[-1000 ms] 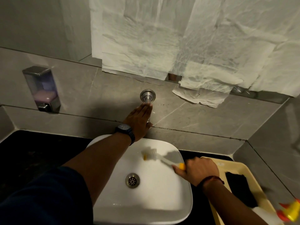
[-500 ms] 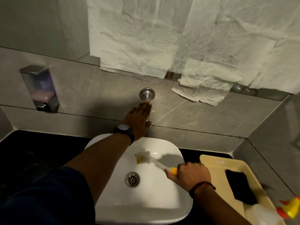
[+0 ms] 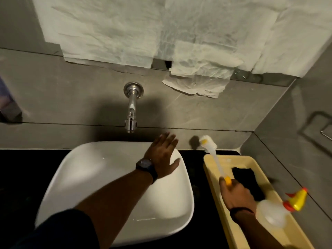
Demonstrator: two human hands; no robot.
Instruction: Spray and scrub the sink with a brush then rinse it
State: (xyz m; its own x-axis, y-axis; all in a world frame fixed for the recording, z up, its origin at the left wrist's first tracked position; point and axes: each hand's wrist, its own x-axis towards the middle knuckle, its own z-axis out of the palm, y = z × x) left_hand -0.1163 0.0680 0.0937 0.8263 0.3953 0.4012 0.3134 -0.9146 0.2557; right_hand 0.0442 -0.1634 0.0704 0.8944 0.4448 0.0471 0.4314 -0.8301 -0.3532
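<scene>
A white basin sink (image 3: 100,169) sits on a black counter under a chrome wall tap (image 3: 132,108). My left hand (image 3: 162,155) hovers open over the sink's back right corner, fingers spread, a dark watch on the wrist. My right hand (image 3: 237,193) is over the yellow tray (image 3: 213,169), shut on the yellow grip of a white brush (image 3: 214,155). The brush's white bristle head points up toward the wall, clear of the sink. A clear spray bottle (image 3: 271,213) with a yellow and red trigger lies in the tray by my right wrist.
A black cloth (image 3: 246,178) lies in the tray. Grey tiled walls close in behind and on the right, where a metal holder (image 3: 321,126) hangs. Crumpled white paper (image 3: 179,42) covers the mirror above. The black counter (image 3: 27,177) runs left of the sink.
My left hand has come down off the tap to the sink's back right rim. My right hand has lifted the brush out of the basin and carried it right, over the tray.
</scene>
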